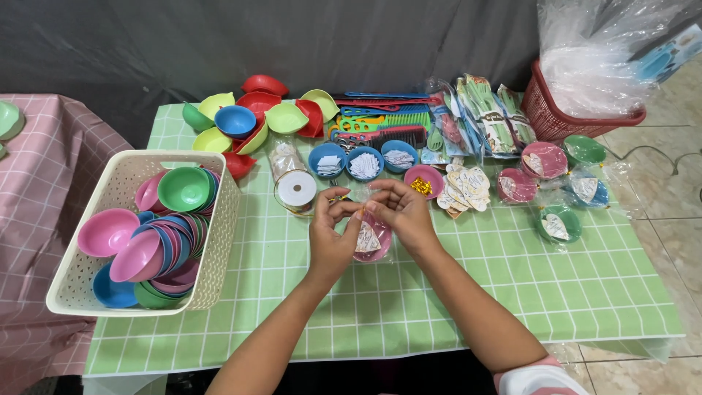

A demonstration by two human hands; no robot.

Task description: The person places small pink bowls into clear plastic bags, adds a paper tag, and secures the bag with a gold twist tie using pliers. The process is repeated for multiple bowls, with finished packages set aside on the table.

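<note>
My left hand point(330, 228) and my right hand point(401, 212) meet over the middle of the green checked table point(512, 292). Their fingertips pinch a small gold twist tie at the top of a clear plastic bag. The bag holds a pink bowl point(371, 243) with a white card inside, and it rests on the cloth just below my fingers. A roll of clear tape point(296, 190) lies to the left of my hands. A small pink bowl with gold ties point(423, 180) sits just behind my right hand.
A cream basket point(88, 219) of stacked pink, blue and green bowls stands at the left. Three blue bowls of white slips point(363, 164), loose coloured bowls point(252, 117), combs point(384, 115), packed cutlery point(486, 117) and wrapped bowls point(559, 223) fill the far side. A red basket point(563, 117) stands at right.
</note>
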